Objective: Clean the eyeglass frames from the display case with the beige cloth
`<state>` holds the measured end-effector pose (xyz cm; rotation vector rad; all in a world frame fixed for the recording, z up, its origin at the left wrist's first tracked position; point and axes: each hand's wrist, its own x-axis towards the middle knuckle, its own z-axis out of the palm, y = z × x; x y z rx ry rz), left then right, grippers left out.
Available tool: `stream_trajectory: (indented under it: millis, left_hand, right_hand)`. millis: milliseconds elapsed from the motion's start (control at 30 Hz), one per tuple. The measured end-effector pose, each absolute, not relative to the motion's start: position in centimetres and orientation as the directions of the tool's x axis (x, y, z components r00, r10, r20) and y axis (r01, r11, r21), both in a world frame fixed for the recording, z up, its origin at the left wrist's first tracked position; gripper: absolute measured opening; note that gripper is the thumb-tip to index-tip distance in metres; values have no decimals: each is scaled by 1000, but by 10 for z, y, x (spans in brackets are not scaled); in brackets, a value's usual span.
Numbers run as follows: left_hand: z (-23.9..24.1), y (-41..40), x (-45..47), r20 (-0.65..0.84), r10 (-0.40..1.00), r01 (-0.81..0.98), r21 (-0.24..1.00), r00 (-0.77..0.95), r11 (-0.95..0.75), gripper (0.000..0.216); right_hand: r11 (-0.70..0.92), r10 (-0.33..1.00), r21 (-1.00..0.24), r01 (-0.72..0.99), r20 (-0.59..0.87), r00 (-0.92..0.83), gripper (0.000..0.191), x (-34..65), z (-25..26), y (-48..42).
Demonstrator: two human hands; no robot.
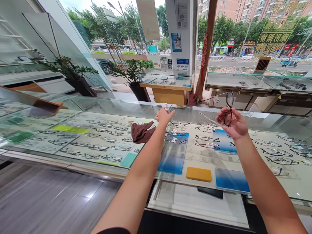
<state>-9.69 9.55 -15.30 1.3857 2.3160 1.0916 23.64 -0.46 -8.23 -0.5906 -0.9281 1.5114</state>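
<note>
Right of centre, the right hand (235,125) pinches black-rimmed eyeglasses (229,103). Mid-frame, the left hand (163,116) has its grip around a white bottle (166,107), a brown cloth (142,132) beside it

Open gap between hands (163,116) (236,125), eyeglasses (229,100) partway across

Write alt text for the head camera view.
A person's right hand holds up black-framed glasses over a glass display counter of eyeglasses, while the left hand holds a small white bottle. A brown cloth shows beside the left forearm.
</note>
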Motion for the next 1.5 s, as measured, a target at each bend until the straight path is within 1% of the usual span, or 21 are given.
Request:
stream_trajectory:
  millis: [100,200,300,367,433,500,600,667,700,733,767,800,833,867,933,1000,1100,1200,1300,1400,1500]
  left_hand:
    - [-155,99,-96,162,829,642,716,-535,274,49]
    - [-158,97,-99,164,828,622,739,-536,257,31]
    - [-157,92,-103,177,828,597,772,-532,218,16]
    - [-152,90,-103,201,823,568,805,-532,171,14]
    - [-142,89,-100,246,819,531,843,-519,83,14]
    - [-125,91,-92,307,823,483,874,-478,-45,15]
    - [-90,91,-70,390,847,377,892,-362,-250,13]
    - [-63,83,-53,429,861,290,890,-273,-351,9]
    - [-49,76,-46,451,867,221,886,-212,-407,10]
    - [-36,67,-39,468,878,41,884,-102,-467,18]
    - [-25,57,-33,485,874,-111,868,-12,-484,31]
    - [-14,46,-28,496,867,-200,855,46,-479,47]
    - [-6,34,-24,493,865,-232,856,94,-463,60]
    - [0,24,-21,480,865,-236,866,149,-440,69]
    - [8,7,-17,445,853,-244,889,271,-387,74]
    - [12,-3,-15,422,835,-274,900,354,-339,74]
    - [12,-9,-14,405,817,-283,908,411,-308,71]
    - [12,-9,-12,414,820,-247,908,395,-340,72]
    - [9,-7,-10,450,825,-234,891,342,-389,72]
    - [5,-2,-8,489,824,-229,870,287,-436,62]
    - [-1,4,-8,543,810,-126,840,220,-528,51]
  right_hand:
    - [12,975,-793,-609,145,-171,22,235,-85,-4]
    - [-9,973,-769,-639,142,-184,24,232,-86,-4]
    - [0,973,-782,-623,144,-181,25,231,-87,-4]
    - [18,973,-799,-601,152,-174,25,232,-88,-4]
    - [43,972,-807,-589,171,-164,26,233,-88,-3]
    - [85,967,-815,-574,206,-148,28,233,-85,-3]
    - [167,955,-833,-528,271,-125,35,227,-71,-3]
    - [212,941,-844,-493,312,-129,40,219,-53,-4]
    - [226,932,-850,-475,330,-147,42,213,-43,-5]
    - [250,922,-846,-471,357,-152,43,208,-32,-7]
    - [287,907,-833,-473,395,-145,42,203,-21,-10]
    - [322,892,-826,-462,428,-144,40,198,-10,-14]
    - [358,880,-820,-447,457,-133,37,194,-1,-18]
    - [390,870,-817,-425,478,-121,34,191,6,-22]
    - [439,855,-809,-391,510,-95,31,187,14,-30]
    - [447,853,-810,-379,514,-94,30,184,15,-34]
    - [398,872,-821,-408,477,-109,31,183,10,-34]
    - [324,894,-833,-448,425,-144,30,182,4,-31]
    - [255,908,-856,-450,372,-192,29,182,1,-29]
    - [237,914,-870,-432,351,-206,29,181,0,-29]
    - [263,911,-879,-397,363,-198,29,177,-3,-29]
